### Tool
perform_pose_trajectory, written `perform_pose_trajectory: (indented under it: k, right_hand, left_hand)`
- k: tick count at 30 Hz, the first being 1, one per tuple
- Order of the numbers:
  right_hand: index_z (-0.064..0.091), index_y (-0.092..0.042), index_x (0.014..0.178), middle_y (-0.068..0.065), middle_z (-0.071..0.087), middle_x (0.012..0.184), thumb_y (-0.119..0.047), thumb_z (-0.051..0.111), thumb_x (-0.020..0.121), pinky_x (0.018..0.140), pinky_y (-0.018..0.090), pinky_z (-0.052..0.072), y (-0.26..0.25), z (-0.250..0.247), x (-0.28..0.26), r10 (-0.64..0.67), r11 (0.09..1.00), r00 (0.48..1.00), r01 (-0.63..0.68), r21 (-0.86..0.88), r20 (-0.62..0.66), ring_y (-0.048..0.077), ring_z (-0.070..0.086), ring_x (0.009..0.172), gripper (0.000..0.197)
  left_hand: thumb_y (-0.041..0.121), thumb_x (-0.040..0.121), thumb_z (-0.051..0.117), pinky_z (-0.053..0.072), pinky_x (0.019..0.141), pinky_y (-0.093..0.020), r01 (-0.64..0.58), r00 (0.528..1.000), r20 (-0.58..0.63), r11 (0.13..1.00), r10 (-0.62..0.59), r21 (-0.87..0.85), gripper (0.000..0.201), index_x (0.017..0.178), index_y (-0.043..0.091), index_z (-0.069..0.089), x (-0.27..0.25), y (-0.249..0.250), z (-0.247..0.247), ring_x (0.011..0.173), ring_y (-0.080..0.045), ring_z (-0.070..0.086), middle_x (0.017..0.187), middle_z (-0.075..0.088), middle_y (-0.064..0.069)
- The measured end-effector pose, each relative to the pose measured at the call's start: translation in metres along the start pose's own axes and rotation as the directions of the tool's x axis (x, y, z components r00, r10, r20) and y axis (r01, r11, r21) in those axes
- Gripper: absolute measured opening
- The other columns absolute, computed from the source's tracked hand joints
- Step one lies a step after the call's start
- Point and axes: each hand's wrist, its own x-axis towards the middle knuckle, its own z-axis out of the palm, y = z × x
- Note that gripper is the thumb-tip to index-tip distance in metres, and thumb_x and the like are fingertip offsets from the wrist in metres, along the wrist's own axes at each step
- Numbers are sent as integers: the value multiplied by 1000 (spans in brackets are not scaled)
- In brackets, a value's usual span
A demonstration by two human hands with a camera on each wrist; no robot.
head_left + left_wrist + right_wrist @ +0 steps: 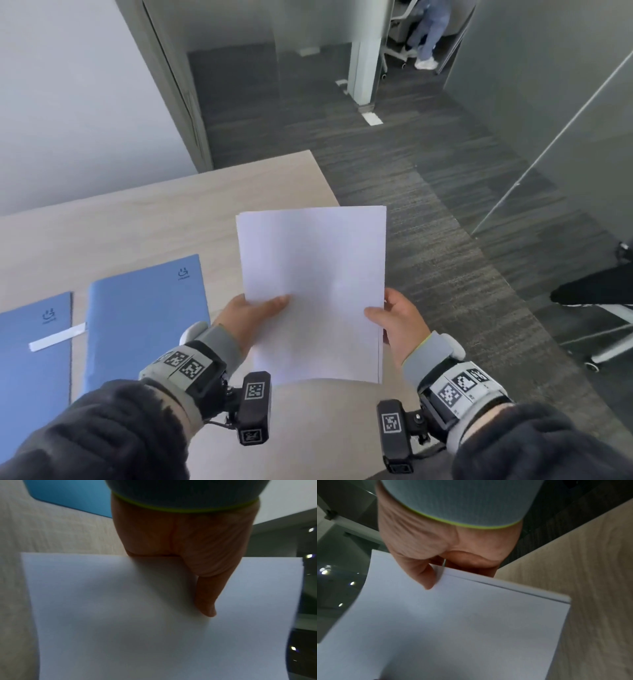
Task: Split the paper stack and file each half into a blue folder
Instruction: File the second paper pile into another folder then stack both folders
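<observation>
A white paper stack [313, 287] is held up above the right end of the wooden table [137, 219]. My left hand [253, 315] pinches its left edge, thumb on top, the other fingers hidden beneath. My right hand [394, 318] pinches the right edge the same way. In the left wrist view the thumb lies across the paper stack [120, 615]. In the right wrist view the paper stack [462, 628] shows a thin dark gap between sheets along its edge. Two blue folders lie shut on the table: one folder [144, 318] beside my left hand, another [34, 359] further left.
A white strip [56, 337] lies across the gap between the folders. The table's right edge falls off to grey carpet [428, 205]. A black office chair [596, 294] stands at the right, glass partitions behind it. A person's legs [428, 34] show far back.
</observation>
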Motion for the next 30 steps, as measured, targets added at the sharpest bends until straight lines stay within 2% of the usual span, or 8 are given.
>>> perform_pose_trajectory:
  k: [4, 8, 12, 14, 21, 24, 26, 30]
  right_hand:
    - [74, -18, 87, 8, 75, 96, -4, 65, 81, 82, 38, 54, -15, 20, 6, 27, 996, 996, -21, -81, 82, 25, 69, 90, 18]
    - [72, -26, 78, -1, 76, 91, -21, 68, 81, 85, 37, 53, -21, 37, 14, -34, 970, 999, 41, -238, 33, 24, 69, 91, 7]
    - [68, -30, 69, -8, 73, 83, -23, 70, 80, 87, 37, 52, -15, 44, 15, -18, 957, 1000, 14, -290, -11, 24, 68, 87, 13]
    - [67, -27, 68, -4, 73, 83, -23, 73, 76, 89, 42, 54, -8, 44, 16, 13, 954, 999, -24, -300, -39, 26, 68, 88, 11]
    - [69, -28, 77, 0, 73, 88, -34, 73, 68, 86, 47, 55, 6, 40, 16, 60, 931, 997, -71, -358, -41, 24, 67, 86, 12]
    - [71, -22, 81, 1, 73, 85, -30, 72, 72, 82, 46, 57, 6, 40, 17, 64, 930, 995, -88, -357, -77, 22, 67, 81, 13]
    - [69, -22, 75, 1, 70, 80, -26, 71, 75, 80, 45, 56, 5, 40, 17, 67, 926, 995, -91, -366, -78, 25, 66, 80, 4]
    - [68, -22, 71, 7, 71, 83, -22, 71, 78, 83, 45, 54, 11, 38, 16, 92, 920, 993, -112, -375, -70, 31, 67, 85, 7]
  left_hand:
    - [40, 39, 92, 55, 88, -44, -155, 987, 38, 987, 154, 37, 58, 87, 10, 79, -14, 23, -14, 91, -34, 73, 94, 78, -13]
    - [31, 53, 88, 52, 92, -39, -251, 968, 31, 961, 249, 118, 36, 88, 25, 80, -18, 35, -29, 95, -21, 73, 97, 79, -1]
    - [26, 60, 89, 52, 95, -40, -219, 974, -15, 953, 227, 209, 35, 92, 27, 75, -16, 24, -33, 95, -18, 72, 98, 78, 3]
    - [27, 60, 87, 52, 97, -41, -204, 977, -15, 946, 214, 250, 34, 91, 28, 73, -16, 16, -31, 96, -19, 71, 98, 78, 2]
    - [32, 59, 84, 50, 99, -44, -176, 984, 35, 938, 173, 300, 39, 95, 35, 69, -14, -4, -27, 101, -18, 68, 105, 75, 4]
    - [35, 52, 85, 51, 99, -48, -147, 989, 18, 957, 147, 251, 47, 97, 27, 74, -12, -6, -27, 100, -20, 70, 101, 77, 2]
    - [36, 52, 84, 51, 99, -48, -123, 992, 2, 955, 127, 268, 49, 98, 26, 74, -9, -8, -26, 99, -21, 70, 101, 77, 2]
    - [51, 58, 77, 50, 99, -46, -62, 997, -24, 925, 77, 375, 43, 97, 34, 70, -7, -17, -26, 101, -21, 67, 104, 75, 5]
